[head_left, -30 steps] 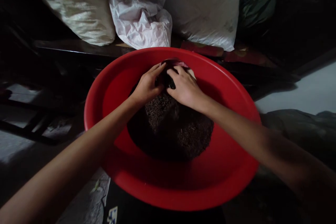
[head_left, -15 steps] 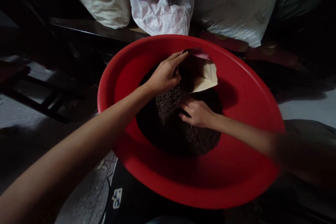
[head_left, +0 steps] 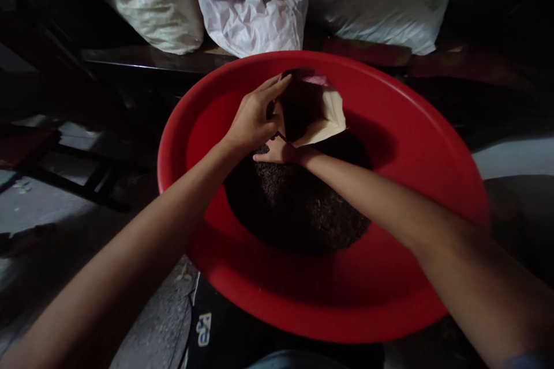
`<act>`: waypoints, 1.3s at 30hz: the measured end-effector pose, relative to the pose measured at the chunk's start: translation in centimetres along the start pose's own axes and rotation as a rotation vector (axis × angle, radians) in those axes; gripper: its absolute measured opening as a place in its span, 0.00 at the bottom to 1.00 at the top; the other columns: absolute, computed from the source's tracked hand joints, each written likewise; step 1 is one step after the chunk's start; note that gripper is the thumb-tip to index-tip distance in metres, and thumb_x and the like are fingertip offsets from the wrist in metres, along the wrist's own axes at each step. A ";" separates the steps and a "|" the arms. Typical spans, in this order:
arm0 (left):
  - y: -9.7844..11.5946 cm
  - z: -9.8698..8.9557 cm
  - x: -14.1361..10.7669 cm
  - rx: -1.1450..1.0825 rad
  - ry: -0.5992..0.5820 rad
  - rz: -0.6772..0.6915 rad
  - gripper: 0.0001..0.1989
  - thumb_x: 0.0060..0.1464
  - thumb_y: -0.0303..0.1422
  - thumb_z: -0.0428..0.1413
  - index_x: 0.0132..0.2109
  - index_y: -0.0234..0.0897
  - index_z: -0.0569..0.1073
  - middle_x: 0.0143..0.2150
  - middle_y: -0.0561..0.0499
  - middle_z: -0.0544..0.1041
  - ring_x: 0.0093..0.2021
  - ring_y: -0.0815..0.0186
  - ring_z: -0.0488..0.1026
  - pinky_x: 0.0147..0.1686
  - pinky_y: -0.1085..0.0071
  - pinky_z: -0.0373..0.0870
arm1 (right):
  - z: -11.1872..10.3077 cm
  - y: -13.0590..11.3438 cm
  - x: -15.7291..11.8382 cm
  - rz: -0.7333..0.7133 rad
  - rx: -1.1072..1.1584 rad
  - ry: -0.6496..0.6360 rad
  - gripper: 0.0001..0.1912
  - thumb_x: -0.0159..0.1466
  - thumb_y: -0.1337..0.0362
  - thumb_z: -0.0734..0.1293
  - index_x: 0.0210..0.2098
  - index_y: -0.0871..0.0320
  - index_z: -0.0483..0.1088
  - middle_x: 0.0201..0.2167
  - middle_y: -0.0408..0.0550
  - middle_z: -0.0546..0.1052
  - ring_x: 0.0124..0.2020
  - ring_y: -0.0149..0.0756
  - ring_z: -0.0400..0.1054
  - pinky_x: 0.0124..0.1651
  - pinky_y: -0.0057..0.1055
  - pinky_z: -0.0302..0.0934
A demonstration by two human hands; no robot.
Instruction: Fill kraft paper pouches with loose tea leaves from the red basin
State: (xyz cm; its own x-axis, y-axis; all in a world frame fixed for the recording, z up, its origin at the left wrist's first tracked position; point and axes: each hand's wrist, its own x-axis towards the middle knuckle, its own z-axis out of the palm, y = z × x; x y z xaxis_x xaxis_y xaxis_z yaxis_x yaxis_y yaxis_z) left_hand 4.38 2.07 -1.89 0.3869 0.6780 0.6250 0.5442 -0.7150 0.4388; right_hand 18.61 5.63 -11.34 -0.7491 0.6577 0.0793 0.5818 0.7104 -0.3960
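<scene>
A wide red plastic basin holds a heap of dark brown loose grains, whose kind I cannot make out. In its far part a paper bag, pale cream inside, lies tilted with its mouth towards me. My left hand is closed on the bag's left edge, fingers along the upper rim and thumb below. Just under it, my right hand reaches across beneath the bag's mouth. Its visible fingers are apart over the grains, and some are partly hidden by the left hand and the bag.
Behind the basin, a crumpled white plastic bag stands between a pale sack and a large grey-white sack on a dark ledge. A dark wooden stool is at left. Black cloth with a logo shows below the basin.
My right hand has moved left and away from me over the grains, to below my left hand. My left hand still grips the bag. The view has shifted slightly.
</scene>
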 end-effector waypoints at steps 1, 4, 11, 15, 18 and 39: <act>-0.1 0.1 -0.1 -0.004 0.002 0.006 0.36 0.55 0.24 0.53 0.71 0.41 0.68 0.73 0.49 0.68 0.75 0.50 0.62 0.75 0.45 0.61 | -0.2 -0.3 -0.7 -0.016 0.003 -0.022 0.28 0.65 0.49 0.73 0.58 0.58 0.78 0.66 0.56 0.73 0.70 0.54 0.61 0.75 0.49 0.51; -0.3 0.4 -0.4 -0.019 0.017 0.017 0.36 0.55 0.24 0.53 0.71 0.40 0.67 0.73 0.48 0.68 0.74 0.51 0.63 0.74 0.46 0.62 | -0.9 -1.5 -3.0 0.024 -0.008 -0.138 0.31 0.63 0.42 0.73 0.58 0.55 0.79 0.65 0.55 0.73 0.67 0.55 0.65 0.71 0.50 0.56; 0.3 0.4 -0.6 -0.041 0.008 0.009 0.40 0.48 0.23 0.52 0.71 0.38 0.68 0.73 0.47 0.68 0.74 0.52 0.64 0.73 0.54 0.63 | -2.8 -5.6 -8.8 0.036 0.037 -0.457 0.46 0.54 0.39 0.79 0.68 0.41 0.69 0.67 0.53 0.71 0.62 0.58 0.70 0.62 0.48 0.66; 0.7 0.2 -0.8 -0.037 0.011 -0.028 0.44 0.42 0.22 0.51 0.70 0.37 0.70 0.72 0.47 0.69 0.73 0.54 0.66 0.73 0.56 0.65 | -3.4 -7.7 -11.4 0.030 0.037 -0.450 0.36 0.54 0.49 0.80 0.61 0.45 0.76 0.60 0.49 0.76 0.58 0.53 0.74 0.59 0.43 0.68; 0.8 0.0 -1.1 -0.035 0.012 -0.045 0.44 0.42 0.22 0.51 0.70 0.36 0.70 0.72 0.47 0.69 0.73 0.54 0.65 0.73 0.56 0.64 | -3.6 -8.7 -12.3 0.022 -0.008 -0.414 0.29 0.55 0.50 0.79 0.56 0.44 0.79 0.57 0.47 0.78 0.52 0.52 0.76 0.52 0.41 0.70; 1.0 1.2 -1.0 -0.075 -0.199 0.132 0.41 0.51 0.19 0.54 0.74 0.39 0.66 0.74 0.45 0.66 0.73 0.54 0.65 0.73 0.56 0.65 | -10.8 -2.8 -10.9 0.146 -0.146 0.416 0.19 0.60 0.69 0.73 0.51 0.55 0.81 0.57 0.53 0.77 0.59 0.51 0.72 0.66 0.52 0.65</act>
State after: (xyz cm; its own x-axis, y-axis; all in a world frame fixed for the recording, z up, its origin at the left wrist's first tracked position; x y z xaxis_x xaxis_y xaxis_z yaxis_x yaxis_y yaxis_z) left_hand 5.44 0.87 -2.92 0.5941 0.5929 0.5437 0.4253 -0.8052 0.4133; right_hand 28.60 -0.81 -1.26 -0.4829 0.7769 0.4041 0.7323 0.6113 -0.3000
